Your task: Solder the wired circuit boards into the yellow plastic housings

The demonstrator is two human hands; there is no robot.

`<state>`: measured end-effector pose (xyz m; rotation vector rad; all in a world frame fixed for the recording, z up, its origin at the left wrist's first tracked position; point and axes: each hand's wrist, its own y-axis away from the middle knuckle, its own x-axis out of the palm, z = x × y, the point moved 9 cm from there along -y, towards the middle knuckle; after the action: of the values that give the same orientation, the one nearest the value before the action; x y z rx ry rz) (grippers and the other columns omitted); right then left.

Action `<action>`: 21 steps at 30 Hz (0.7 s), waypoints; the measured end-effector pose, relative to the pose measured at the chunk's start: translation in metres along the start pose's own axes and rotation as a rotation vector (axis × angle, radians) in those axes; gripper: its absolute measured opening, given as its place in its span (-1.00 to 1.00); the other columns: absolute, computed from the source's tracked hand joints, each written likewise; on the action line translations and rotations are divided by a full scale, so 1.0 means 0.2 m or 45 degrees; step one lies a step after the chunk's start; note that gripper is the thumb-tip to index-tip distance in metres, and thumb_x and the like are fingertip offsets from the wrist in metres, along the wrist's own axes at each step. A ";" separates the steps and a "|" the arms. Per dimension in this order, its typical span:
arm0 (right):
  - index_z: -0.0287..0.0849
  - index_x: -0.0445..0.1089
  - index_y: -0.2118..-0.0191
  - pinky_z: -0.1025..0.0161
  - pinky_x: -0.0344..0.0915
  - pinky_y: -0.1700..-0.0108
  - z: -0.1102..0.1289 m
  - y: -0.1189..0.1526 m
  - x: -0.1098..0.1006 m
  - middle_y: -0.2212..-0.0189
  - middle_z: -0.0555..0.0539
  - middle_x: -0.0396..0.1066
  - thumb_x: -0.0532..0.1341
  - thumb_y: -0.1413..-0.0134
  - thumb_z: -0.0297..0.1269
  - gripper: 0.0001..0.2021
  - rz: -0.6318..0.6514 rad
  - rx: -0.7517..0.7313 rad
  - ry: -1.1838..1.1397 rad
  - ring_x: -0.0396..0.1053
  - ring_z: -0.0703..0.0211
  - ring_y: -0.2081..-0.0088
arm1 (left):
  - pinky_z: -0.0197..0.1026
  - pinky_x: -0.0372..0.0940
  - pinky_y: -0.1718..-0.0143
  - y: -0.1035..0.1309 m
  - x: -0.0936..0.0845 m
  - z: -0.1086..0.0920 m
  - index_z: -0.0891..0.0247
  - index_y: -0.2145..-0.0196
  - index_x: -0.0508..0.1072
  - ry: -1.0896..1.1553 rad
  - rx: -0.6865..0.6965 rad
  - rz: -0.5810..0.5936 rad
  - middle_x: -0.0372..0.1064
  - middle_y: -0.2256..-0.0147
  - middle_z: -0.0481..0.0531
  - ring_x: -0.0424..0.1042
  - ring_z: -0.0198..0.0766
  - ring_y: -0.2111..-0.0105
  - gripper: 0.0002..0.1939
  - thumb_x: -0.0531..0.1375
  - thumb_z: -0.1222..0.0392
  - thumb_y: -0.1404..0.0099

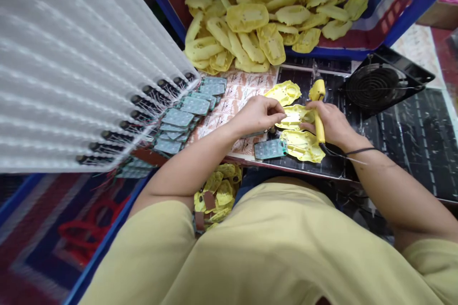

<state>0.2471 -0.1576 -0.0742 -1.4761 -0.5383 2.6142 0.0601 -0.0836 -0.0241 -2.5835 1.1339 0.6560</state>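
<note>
My right hand (pixel 331 121) is closed around a yellow-handled soldering iron (pixel 319 126), its metal end pointing away from me and its cord trailing past my wrist. Fingers of that hand also reach the middle yellow plastic shell (pixel 295 116). Over the left end of this shell, my left hand (pixel 259 113) is closed in a pinch; whatever it holds is too small or hidden to name. Another yellow shell (pixel 285 91) lies just beyond, and a nearer one (pixel 303 145) has thin wires in it. Beside that one rests a green circuit board (pixel 270 149).
Stacked circuit boards (pixel 177 118) with wires stand left, beside a large white ribbed panel (pixel 82 57). A crate (pixel 390 33) of yellow shells (pixel 246 18) is at the back. A black fan (pixel 375 83) stands right. More yellow parts (pixel 223 193) sit below the table edge.
</note>
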 end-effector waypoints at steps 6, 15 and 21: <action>-0.01 0.46 0.02 -0.29 0.45 -0.27 0.11 0.27 -0.22 0.10 -0.15 0.65 0.46 -0.19 0.25 -0.51 -0.198 0.101 0.132 0.61 -0.19 0.04 | -0.27 0.23 0.31 -0.06 0.12 -0.01 0.27 0.41 0.59 0.017 0.052 0.126 0.44 0.54 -0.11 0.36 -0.37 0.47 -0.93 0.31 0.29 -0.24; 0.03 0.35 -0.01 0.08 0.62 0.05 0.29 0.33 -0.26 0.22 0.05 0.64 0.41 -0.37 0.02 -0.68 -0.595 0.258 -0.347 0.68 0.07 0.23 | -0.31 0.27 0.30 -0.11 0.35 -0.12 0.28 0.36 0.59 0.144 0.089 0.333 0.50 0.47 -0.10 0.39 -0.40 0.45 -0.92 0.30 0.34 -0.30; 0.02 0.33 -0.03 0.09 0.61 0.08 0.24 0.35 -0.23 0.26 0.05 0.63 0.45 -0.30 0.13 -0.56 -0.683 0.372 -0.414 0.69 0.05 0.23 | -0.31 0.31 0.32 -0.11 0.35 -0.09 0.29 0.37 0.57 0.301 0.025 0.340 0.52 0.44 -0.07 0.44 -0.38 0.46 -0.92 0.32 0.31 -0.31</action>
<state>0.2378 -0.2474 -0.0388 -0.7014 -0.4696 2.3669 0.1242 -0.1205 -0.0428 -2.5675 1.5692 0.3937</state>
